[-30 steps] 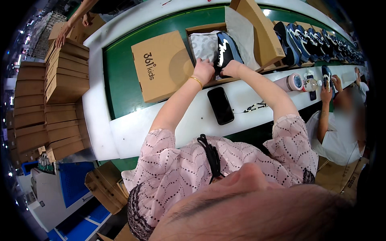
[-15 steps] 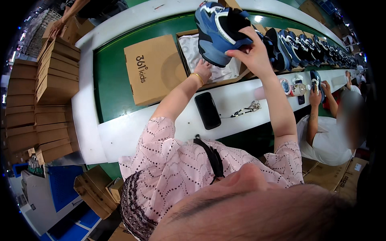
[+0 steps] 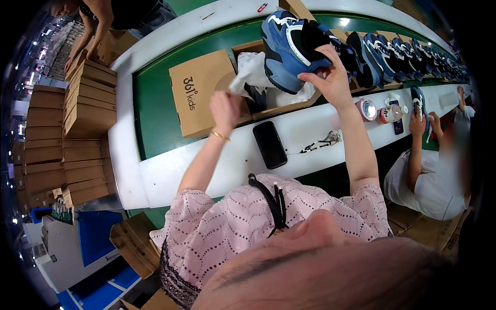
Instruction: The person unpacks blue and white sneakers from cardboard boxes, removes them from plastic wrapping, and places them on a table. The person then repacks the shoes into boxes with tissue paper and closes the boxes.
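My right hand (image 3: pixel 333 82) is raised above the belt and grips a blue sneaker (image 3: pixel 289 46) with white trim by its heel end. Below it an open brown shoebox (image 3: pixel 279 109) lies on the green conveyor belt (image 3: pixel 152 113), its flat lid (image 3: pixel 199 93) hinged out to the left. White tissue paper (image 3: pixel 253 72) lines the box and stands up at its left side. My left hand (image 3: pixel 225 108) is curled at that raised paper edge, over the lid, and seems to pinch it. Something dark lies in the box under the paper.
A black phone (image 3: pixel 269 144) and a beaded cord (image 3: pixel 323 142) lie on the white ledge. Tape rolls (image 3: pixel 368 109) stand further right. More sneakers (image 3: pixel 382 51) line the belt. Stacked brown boxes (image 3: pixel 82 103) stand left. A seated person (image 3: pixel 429 175) works on the right, another (image 3: pixel 98 20) far left.
My right hand has lifted the blue sneaker out of the box and up over the belt. My left hand has drawn back from the box with the paper edge.
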`<state>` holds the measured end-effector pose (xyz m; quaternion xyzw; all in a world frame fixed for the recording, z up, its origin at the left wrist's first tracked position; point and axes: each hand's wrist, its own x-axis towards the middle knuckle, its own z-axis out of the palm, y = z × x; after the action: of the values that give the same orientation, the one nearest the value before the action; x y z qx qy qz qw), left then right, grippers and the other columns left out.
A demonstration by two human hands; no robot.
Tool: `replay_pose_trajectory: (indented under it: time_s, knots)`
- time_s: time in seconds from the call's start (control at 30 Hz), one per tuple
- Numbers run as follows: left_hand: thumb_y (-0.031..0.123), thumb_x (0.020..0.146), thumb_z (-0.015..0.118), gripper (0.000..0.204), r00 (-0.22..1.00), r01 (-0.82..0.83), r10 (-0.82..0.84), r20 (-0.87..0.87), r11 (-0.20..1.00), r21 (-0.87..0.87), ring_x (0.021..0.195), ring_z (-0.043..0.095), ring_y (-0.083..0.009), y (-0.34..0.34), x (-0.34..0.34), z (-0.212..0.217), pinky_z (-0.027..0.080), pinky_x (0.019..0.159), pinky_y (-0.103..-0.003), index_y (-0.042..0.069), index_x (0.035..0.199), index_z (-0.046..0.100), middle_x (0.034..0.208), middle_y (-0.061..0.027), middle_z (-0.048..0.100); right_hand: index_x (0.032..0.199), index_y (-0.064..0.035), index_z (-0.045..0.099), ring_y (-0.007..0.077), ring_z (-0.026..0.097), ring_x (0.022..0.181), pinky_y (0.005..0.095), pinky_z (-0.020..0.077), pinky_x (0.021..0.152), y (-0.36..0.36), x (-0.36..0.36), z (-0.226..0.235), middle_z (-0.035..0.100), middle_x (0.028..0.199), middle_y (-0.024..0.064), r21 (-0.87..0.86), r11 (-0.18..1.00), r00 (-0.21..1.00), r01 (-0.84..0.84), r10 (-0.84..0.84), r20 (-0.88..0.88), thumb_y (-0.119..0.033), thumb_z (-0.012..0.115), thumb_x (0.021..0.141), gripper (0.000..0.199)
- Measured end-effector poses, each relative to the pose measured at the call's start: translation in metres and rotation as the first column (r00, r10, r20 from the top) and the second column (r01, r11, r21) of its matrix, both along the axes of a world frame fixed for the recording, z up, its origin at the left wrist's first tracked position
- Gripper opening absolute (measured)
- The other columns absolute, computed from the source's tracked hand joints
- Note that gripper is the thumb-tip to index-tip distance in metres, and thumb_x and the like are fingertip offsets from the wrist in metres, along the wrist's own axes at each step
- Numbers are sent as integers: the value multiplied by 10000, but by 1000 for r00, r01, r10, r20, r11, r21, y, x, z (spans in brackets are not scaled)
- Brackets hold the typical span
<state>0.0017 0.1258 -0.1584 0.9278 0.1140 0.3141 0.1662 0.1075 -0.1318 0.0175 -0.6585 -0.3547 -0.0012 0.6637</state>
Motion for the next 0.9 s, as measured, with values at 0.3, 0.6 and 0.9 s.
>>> replay_pose_trajectory:
  time_s: [0.3, 0.6, 0.9]
  knots:
    - [211, 810, 530, 275, 799, 62, -85, -595, 996, -60, 990, 573, -313, -77, 83, -31, 443, 860, -401, 55, 1018, 618, 1039, -168, 605, 1049, -37, 506, 80, 481, 879, 204, 404, 762, -12, 10, -4, 479, 968, -10, 146, 987, 988, -67, 86, -128, 39, 745, 662, 461]
    - [399, 769, 605, 560, 671, -307, -259, -694, 756, -578, 1077, 533, -335, -100, 104, -33, 431, 907, -406, 60, 1205, 511, 1175, -152, 561, 1127, -37, 511, 147, 514, 987, 276, 402, 896, -30, 21, -14, 558, 1045, 36, 336, 942, 961, -4, 96, -259, 36, 720, 707, 475]
    - [337, 873, 535, 423, 935, 205, -90, 343, -651, -731, 1067, 560, -271, -106, 96, 4, 503, 828, -420, 96, 1217, 488, 1194, -117, 557, 1152, -20, 491, 168, 513, 1035, 287, 376, 937, -34, 39, -18, 549, 1126, 72, 437, 894, 941, 96, 61, -333, 74, 636, 759, 429]
